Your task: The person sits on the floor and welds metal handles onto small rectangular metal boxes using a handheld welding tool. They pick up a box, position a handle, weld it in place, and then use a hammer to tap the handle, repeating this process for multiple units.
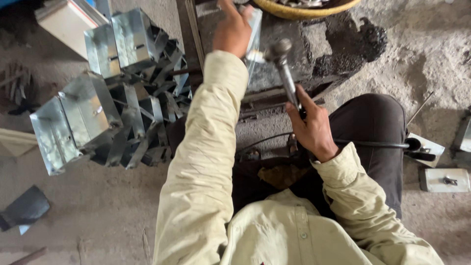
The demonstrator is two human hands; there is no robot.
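Head view: right hand (314, 128) grips hammer (286, 73); left hand (233, 29) clasps metal piece (254, 37).

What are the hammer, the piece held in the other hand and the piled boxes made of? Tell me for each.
Hammer in the right hand: looks like dull grey steel, head and shaft alike, worn and unpolished.
Piece in the left hand: thin, shiny sheet metal, probably galvanised; it glints pale.
Boxes: folded sheet metal with the same silvery, mottled sheen and sharp bent edges.
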